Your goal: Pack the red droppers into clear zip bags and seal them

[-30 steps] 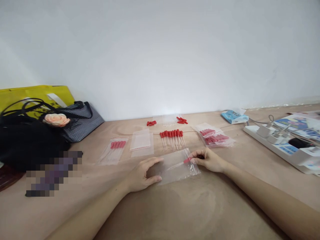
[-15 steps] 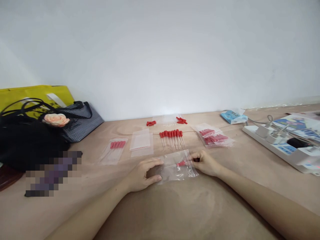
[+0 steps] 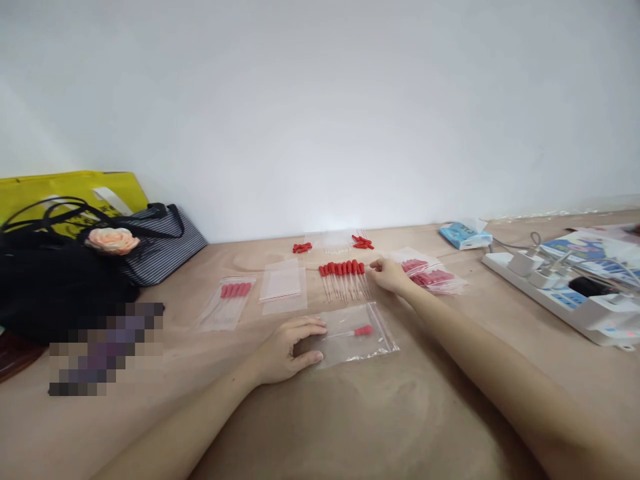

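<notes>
A clear zip bag (image 3: 340, 350) lies flat on the table, holding one dropper with a red bulb (image 3: 363, 331). My left hand (image 3: 293, 350) rests on the bag's left end, thumb and fingers spread apart. Beyond the bag is a row of droppers (image 3: 343, 269) with red bulbs and thin clear stems. My right hand (image 3: 391, 275) is at the right end of this row, its bent fingertips close beside the last bulb and slightly apart. Whether they touch that bulb is hard to see.
A filled dropper bag (image 3: 235, 291) and flat unfilled bags (image 3: 281, 280) lie left. Filled bags (image 3: 433, 277) are piled right of the row. Loose red bulbs (image 3: 302, 247) sit behind. A power strip (image 3: 555, 293) and tissue pack (image 3: 465, 236) stand right; handbags (image 3: 160, 240) stand left.
My right hand has left the bag's mouth and moved up and away to the dropper row. The dropper it held now lies inside the bag. My left hand has stayed put.
</notes>
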`<action>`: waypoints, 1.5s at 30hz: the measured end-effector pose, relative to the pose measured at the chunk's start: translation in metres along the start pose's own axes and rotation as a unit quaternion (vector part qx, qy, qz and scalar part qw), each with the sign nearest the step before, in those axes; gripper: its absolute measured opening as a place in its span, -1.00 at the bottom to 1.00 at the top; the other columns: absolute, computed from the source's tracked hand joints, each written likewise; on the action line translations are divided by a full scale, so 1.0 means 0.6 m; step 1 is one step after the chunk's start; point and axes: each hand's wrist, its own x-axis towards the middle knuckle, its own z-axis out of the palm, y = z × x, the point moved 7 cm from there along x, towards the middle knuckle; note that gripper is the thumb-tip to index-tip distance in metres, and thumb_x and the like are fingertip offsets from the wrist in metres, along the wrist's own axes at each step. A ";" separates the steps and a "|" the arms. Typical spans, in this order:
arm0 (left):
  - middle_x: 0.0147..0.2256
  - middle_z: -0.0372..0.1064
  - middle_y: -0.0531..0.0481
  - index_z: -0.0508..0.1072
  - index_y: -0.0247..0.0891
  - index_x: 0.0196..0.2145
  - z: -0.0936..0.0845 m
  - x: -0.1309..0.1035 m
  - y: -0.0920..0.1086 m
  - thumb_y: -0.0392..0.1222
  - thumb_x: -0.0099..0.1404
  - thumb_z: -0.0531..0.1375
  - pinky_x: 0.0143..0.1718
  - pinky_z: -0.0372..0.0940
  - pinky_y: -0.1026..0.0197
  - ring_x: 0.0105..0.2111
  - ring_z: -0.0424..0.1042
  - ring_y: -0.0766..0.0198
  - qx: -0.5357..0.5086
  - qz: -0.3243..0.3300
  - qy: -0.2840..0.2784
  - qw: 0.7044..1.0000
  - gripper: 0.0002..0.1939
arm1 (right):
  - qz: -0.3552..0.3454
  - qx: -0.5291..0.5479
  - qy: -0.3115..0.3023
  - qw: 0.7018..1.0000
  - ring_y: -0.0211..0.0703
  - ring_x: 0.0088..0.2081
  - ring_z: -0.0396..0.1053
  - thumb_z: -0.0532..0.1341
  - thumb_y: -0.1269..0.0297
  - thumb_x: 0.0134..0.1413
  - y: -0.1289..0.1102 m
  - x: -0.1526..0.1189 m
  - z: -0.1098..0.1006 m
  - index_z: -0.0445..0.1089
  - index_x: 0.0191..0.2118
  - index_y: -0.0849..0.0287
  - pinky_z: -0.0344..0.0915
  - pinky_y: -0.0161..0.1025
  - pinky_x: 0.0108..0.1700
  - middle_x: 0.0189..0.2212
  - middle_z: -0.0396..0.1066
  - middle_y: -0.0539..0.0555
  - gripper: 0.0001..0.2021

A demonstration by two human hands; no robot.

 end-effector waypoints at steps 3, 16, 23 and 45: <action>-0.02 0.27 -0.05 0.32 -0.17 -0.07 0.001 0.000 0.000 -0.08 0.18 0.13 0.03 0.13 0.07 0.01 0.21 0.17 0.000 0.001 -0.003 1.000 -0.65 | 0.032 -0.001 0.010 0.999 -0.01 -0.21 0.34 0.14 0.24 -0.12 0.005 0.034 0.023 0.41 -0.34 0.25 0.19 -0.20 -0.22 -0.29 0.42 0.21 -0.77; -0.02 0.26 -0.05 0.32 -0.18 -0.07 0.002 -0.001 -0.002 -0.09 0.18 0.13 0.03 0.13 0.08 0.02 0.20 0.17 -0.005 0.008 0.000 1.000 -0.65 | 0.040 0.137 0.025 0.989 -0.34 -0.61 0.25 0.04 0.19 0.01 0.022 0.009 -0.012 0.16 -0.15 0.25 0.20 -0.34 -0.53 -0.49 0.39 0.06 -0.70; -0.01 0.25 -0.03 0.31 -0.15 -0.07 0.003 -0.001 -0.004 -0.09 0.18 0.13 0.04 0.12 0.08 0.03 0.19 0.18 0.001 0.007 -0.002 1.000 -0.65 | -0.066 0.316 0.102 0.941 -0.38 -0.63 0.18 0.08 -0.04 -0.06 0.035 -0.096 -0.071 0.11 -0.17 0.15 0.15 -0.39 -0.62 -0.52 0.26 -0.05 -0.59; 0.04 0.19 -0.01 0.19 -0.09 0.02 0.002 -0.005 -0.013 -0.05 0.17 0.12 0.05 0.09 0.03 0.04 0.16 0.13 0.029 -0.042 -0.010 0.999 -0.55 | 0.049 0.415 -0.072 0.905 -0.31 -0.55 0.30 0.29 0.07 -0.31 0.011 -0.171 0.014 0.21 -0.41 0.16 0.27 -0.29 -0.47 -0.55 0.35 -0.03 -0.64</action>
